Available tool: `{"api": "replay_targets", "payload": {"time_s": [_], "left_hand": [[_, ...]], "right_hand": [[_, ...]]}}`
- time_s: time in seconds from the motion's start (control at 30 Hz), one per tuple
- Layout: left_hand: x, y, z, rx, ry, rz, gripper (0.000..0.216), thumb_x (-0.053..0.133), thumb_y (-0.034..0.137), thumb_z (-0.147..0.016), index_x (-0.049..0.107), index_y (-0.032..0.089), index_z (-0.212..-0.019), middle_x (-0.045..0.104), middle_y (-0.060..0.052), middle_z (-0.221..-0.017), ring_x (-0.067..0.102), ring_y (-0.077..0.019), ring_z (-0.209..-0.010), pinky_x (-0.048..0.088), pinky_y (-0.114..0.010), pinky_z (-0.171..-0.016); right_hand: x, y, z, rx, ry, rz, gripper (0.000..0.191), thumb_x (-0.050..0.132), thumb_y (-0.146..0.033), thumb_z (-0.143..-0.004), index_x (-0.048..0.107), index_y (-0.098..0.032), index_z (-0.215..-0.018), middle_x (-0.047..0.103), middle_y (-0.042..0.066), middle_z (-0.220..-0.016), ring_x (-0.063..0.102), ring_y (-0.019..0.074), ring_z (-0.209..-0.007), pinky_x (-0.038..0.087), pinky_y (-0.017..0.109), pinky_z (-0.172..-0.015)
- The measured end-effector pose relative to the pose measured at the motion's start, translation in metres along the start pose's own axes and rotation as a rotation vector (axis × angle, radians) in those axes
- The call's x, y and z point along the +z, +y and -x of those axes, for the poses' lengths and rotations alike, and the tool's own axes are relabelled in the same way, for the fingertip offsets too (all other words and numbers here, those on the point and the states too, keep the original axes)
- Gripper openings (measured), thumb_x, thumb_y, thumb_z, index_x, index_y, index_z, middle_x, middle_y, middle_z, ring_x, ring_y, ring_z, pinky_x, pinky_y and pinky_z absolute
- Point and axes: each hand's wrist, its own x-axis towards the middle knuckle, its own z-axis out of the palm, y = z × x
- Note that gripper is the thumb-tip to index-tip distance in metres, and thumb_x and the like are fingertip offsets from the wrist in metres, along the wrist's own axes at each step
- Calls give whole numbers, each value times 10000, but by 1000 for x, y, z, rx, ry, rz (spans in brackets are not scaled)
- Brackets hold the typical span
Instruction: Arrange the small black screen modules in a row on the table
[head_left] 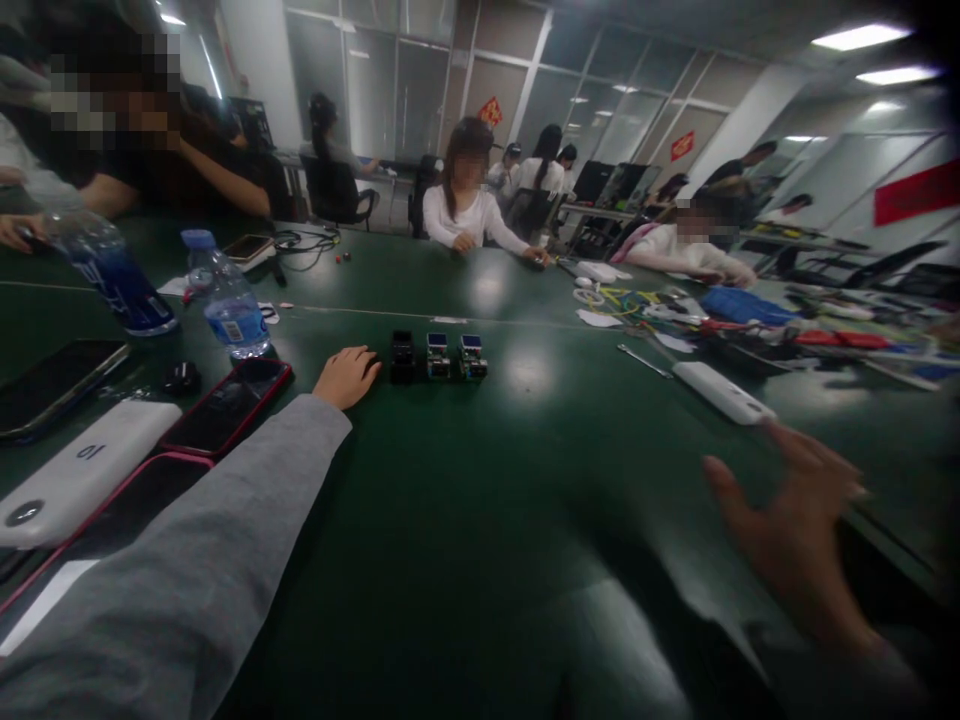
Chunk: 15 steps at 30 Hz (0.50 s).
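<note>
My left hand lies palm down on the dark green table, fingers stretched out and holding nothing visible. Just right of its fingertips stands a small black box-like device. Two similar small modules, a middle one and a right one, stand in line with it, each with a small screen on top and circuit parts in front. At the right, my right hand is raised over the table, blurred, with thumb and fingers apart and nothing in it. Beyond its fingertips lies a white power bank.
Left of my arm are phones, a white power bank, a clear bottle and a blue-labelled bottle. A thin metal tool and tangled cables lie at right. People sit across the table.
</note>
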Motion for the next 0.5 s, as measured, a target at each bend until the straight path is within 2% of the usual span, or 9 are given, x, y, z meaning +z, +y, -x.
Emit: {"api": "replay_targets", "payload": {"time_s": [0.03,0.1,0.17,0.23,0.3,0.37,0.5], "left_hand": [[0,0,0,-6,3,-2,498,352,437,-1090,609,162,-1416,572,-165,-1527,508,-308,-1424,435,-507,-1156],[-1,0,0,-7,21,-10,485,353,436,-1091,613,182,-1411,579,-151,-1522,509,-300,-1423,432,-506,-1160],[-1,0,1,-9,30,-12,480,353,439,-1091,615,188,-1406,582,-146,-1518,509,-292,-1421,427,-498,-1165],[0,0,0,-10,18,-9,490,349,444,-1091,611,180,-1410,576,-151,-1522,506,-291,-1421,421,-492,-1169],[0,-1,-1,-6,1,-4,510,344,451,-1091,605,159,-1418,570,-163,-1524,501,-296,-1424,415,-492,-1173],[1,-1,-1,-2,-4,1,522,340,456,-1090,602,150,-1422,570,-168,-1522,496,-297,-1426,406,-494,-1179],[1,-2,-1,-3,1,8,517,330,457,-1090,599,168,-1424,572,-155,-1523,489,-284,-1433,398,-493,-1185]], "right_hand": [[20,-19,2,-87,-62,-79,780,472,-811,-915,478,-384,-1567,545,244,-1400,471,438,-1378,360,685,-1131],[70,-64,6,-164,-205,-222,667,424,-671,-1015,424,-335,-1592,509,202,-1437,465,409,-1387,394,692,-1131],[122,-108,8,-220,-351,-306,636,390,-620,-1049,399,-287,-1591,453,190,-1490,439,405,-1400,406,697,-1123],[169,-141,5,-239,-421,-332,625,443,-585,-1053,382,-269,-1589,403,180,-1536,393,407,-1425,404,675,-1139],[206,-160,-1,-246,-448,-329,628,519,-529,-1042,375,-256,-1589,364,178,-1570,346,422,-1452,388,668,-1159],[233,-168,-8,-233,-453,-330,643,566,-454,-1023,371,-219,-1589,357,198,-1569,340,442,-1454,390,678,-1157],[256,-169,-16,-190,-496,-359,630,559,-309,-977,411,-110,-1555,449,254,-1455,499,433,-1323,480,648,-1093]]}}
